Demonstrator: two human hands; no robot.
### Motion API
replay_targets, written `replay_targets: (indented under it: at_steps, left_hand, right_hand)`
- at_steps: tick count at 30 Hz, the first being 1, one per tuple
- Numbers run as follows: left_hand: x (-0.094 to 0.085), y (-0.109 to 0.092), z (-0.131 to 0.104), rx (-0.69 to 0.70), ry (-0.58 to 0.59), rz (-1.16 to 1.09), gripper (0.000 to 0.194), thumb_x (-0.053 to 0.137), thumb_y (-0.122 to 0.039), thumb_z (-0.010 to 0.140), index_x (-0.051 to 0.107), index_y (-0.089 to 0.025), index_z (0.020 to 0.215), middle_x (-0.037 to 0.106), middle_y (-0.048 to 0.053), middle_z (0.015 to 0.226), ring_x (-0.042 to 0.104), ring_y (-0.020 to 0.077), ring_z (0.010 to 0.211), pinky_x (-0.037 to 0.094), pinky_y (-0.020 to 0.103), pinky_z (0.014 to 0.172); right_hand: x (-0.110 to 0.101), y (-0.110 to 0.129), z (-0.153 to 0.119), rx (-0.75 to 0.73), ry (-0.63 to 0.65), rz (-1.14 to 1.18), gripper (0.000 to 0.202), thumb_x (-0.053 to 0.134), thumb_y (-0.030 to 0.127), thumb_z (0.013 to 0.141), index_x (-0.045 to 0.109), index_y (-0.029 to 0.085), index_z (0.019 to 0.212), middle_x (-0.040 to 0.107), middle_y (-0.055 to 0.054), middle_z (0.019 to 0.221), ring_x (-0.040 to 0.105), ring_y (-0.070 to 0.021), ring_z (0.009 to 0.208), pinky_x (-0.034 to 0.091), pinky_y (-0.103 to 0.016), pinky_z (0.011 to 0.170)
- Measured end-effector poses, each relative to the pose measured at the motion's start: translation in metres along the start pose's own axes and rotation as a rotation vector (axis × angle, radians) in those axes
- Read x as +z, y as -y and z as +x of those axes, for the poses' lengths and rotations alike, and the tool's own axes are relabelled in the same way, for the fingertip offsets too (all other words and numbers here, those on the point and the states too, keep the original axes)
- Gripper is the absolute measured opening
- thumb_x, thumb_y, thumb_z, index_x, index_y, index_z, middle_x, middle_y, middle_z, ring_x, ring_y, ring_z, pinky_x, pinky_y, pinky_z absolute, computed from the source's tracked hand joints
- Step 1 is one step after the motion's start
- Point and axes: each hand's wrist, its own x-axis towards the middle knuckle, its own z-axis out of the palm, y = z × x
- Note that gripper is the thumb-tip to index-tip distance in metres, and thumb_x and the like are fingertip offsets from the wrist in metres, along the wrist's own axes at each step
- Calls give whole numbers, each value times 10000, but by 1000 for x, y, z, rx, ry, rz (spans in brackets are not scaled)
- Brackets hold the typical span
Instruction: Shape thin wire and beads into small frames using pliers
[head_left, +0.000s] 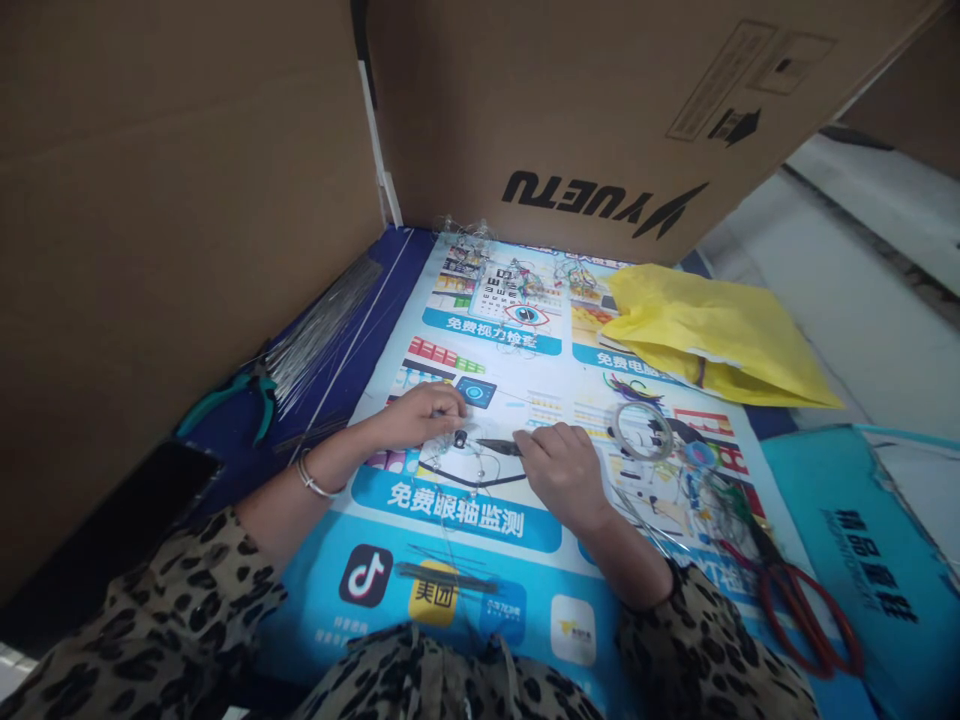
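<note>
My right hand (pixel 562 470) is closed around a dark tool with a narrow pointed tip (pixel 498 446), which points left; its rear is hidden in the fist, so I cannot tell its exact kind. Just left of that tip, my left hand (pixel 429 412) has its fingers pinched together, and what they hold is too small to make out. A small dark piece (pixel 460 437) is right below those fingertips. Under both hands, a thin wire strand with small beads (pixel 472 488) lies on the printed poster (pixel 405 508).
Green-handled pliers (pixel 262 405) and a bundle of thin wires (pixel 326 325) lie at left. Toward the right are a tape roll (pixel 643 432), red-handled scissors (pixel 814 618), a yellow bag (pixel 720 325) and a blue package (pixel 862 540). Cardboard walls (pixel 465 120) stand behind and left.
</note>
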Motion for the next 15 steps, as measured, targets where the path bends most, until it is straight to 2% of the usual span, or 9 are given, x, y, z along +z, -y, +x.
replay_targets:
  at_steps: [15]
  left_hand:
    - [0,-2,0,-35,-18,63,289,484,-244,843,432,-158,572,616,44,847,554,140,788,406,293,753]
  right_hand:
    - [-2,-1,-1,-19,11,48,163,497,144,855,632,209,920,561,-29,717,431,-163,712,267,-338,661]
